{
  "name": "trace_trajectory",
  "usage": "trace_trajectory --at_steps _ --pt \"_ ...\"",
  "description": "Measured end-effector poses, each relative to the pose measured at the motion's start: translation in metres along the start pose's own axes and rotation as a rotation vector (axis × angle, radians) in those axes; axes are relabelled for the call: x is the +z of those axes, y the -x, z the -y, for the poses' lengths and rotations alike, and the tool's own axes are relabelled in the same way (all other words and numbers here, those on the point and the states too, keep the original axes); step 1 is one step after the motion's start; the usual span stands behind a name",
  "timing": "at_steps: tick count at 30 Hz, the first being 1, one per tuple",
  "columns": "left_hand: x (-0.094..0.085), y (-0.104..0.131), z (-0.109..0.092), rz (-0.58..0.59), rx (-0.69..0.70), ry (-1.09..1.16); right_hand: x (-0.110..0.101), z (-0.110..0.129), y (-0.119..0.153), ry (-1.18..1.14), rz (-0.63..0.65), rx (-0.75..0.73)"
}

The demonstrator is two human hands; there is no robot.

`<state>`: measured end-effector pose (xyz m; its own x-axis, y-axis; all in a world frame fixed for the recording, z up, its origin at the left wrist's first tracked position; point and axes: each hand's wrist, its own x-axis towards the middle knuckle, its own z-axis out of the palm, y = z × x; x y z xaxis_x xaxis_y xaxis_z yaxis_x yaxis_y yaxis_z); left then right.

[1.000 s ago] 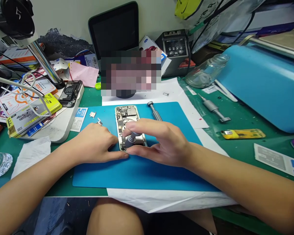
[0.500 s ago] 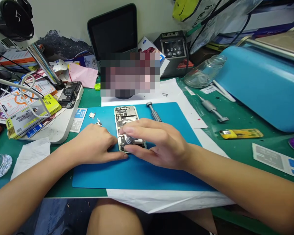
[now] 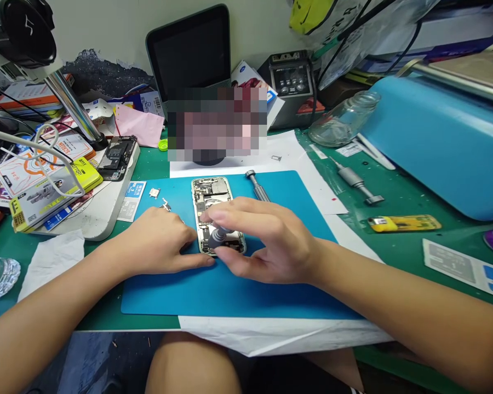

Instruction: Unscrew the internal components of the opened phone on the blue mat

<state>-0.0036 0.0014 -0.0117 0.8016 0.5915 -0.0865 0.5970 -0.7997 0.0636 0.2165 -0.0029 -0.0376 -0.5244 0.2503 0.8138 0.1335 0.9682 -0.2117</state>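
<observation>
An opened smartphone (image 3: 212, 189) lies face up on a blue work mat (image 3: 168, 295), its inner boards and parts exposed. My left hand (image 3: 160, 241) rests along its left side, fingers bent against the edge and thumb stretched to the lower corner, bracing it. Over the phone's lower part, my right hand (image 3: 271, 241) has a small grey precision screwdriver (image 3: 217, 235) between thumb and fingers, standing nearly upright. The driver's tip is hidden. Small metal parts (image 3: 166, 204) and a little silver bracket (image 3: 155, 192) lie on the mat beyond my left hand.
A second screwdriver (image 3: 257, 186) lies on the mat behind my right hand, a third screwdriver (image 3: 355, 183) farther right. Beyond it are a yellow lighter-like item (image 3: 405, 223) and a tipped glass jar (image 3: 345, 120). Battery boxes (image 3: 53, 191) crowd the left. A dark monitor (image 3: 191, 49) stands behind.
My right thumb has shifted slightly right and down along the screwdriver, uncovering more of its handle. My left hand and the phone stay in place.
</observation>
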Motion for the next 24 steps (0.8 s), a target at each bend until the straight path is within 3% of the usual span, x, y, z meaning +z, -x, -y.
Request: trace_trajectory --at_steps 24 --pt "0.0004 0.001 -0.0007 -0.001 -0.007 0.013 -0.0005 0.0012 -0.0011 0.038 0.002 0.008"
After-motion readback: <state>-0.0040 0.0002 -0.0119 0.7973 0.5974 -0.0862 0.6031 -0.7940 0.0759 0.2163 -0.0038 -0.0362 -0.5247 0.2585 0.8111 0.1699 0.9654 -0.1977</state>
